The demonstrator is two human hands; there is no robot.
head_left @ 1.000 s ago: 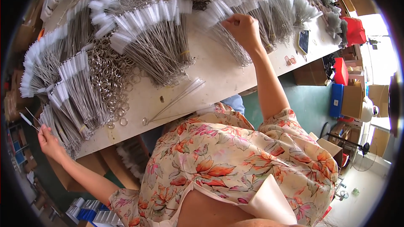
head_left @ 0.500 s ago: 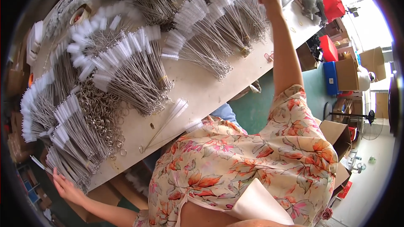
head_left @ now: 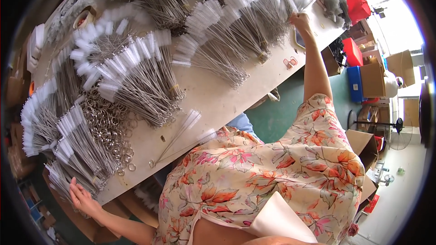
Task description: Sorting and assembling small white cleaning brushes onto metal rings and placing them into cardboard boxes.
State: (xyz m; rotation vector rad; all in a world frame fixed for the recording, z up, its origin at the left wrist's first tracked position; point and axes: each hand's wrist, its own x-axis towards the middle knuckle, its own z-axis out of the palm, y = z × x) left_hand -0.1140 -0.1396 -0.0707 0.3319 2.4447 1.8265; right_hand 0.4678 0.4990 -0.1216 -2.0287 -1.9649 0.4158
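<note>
My left hand is at the table's lower left corner, fingers stretched out and slightly apart against the handle ends of a bundle of wire brushes. These brushes have twisted metal stems and white bristle heads. At the far right, my right hand has its fingers curled in beside white brush heads; what they hold, if anything, is hard to make out. A flat dark-faced object with a pale edge lies just below that hand. Several loose brushes lie on the table nearest my body.
Bundles of brushes cover much of the pale table. Metal rings lie heaped at the left. A tape roll stands farther back. A small reddish clear item lies by the right edge, with boxes and a fan beyond.
My right hand has come nearer from the far edge. The flat dark-faced object now shows below it. My left hand has moved right, against the brushes; the brush beside it no longer shows there.
</note>
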